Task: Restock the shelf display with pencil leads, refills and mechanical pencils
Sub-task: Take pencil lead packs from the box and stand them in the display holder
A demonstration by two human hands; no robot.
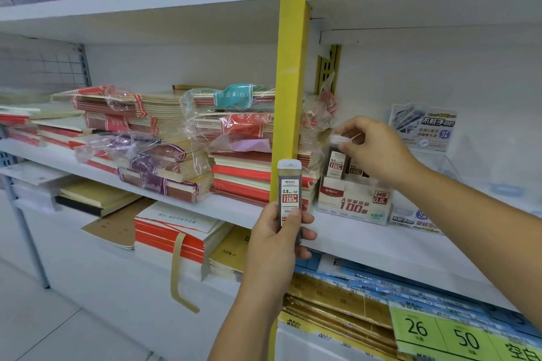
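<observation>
Head view (the only one supplied): we judge the step in hand to be the loading of lead tubes into the display box point(353, 204), which stands near the front edge of the white shelf point(381, 246), at its left end just beside the yellow upright point(291, 67). The right hand point(374, 151) is over the box, thumb and fingers pinched on the white cap of a seated tube point(336, 163) at the box's left side; whether that tube is fully down we cannot tell. The left hand point(274, 246) is in front of the shelf edge, fingers and thumb wrapped round the lower half of a spare tube point(289, 193), held upright. The spare tube is a slim dark case with a white cap and a white-and-red label marked 0.5 HB and 100. The next move, in our judgement, calls for passing this tube to the box and slotting it upright beside those already standing there.
</observation>
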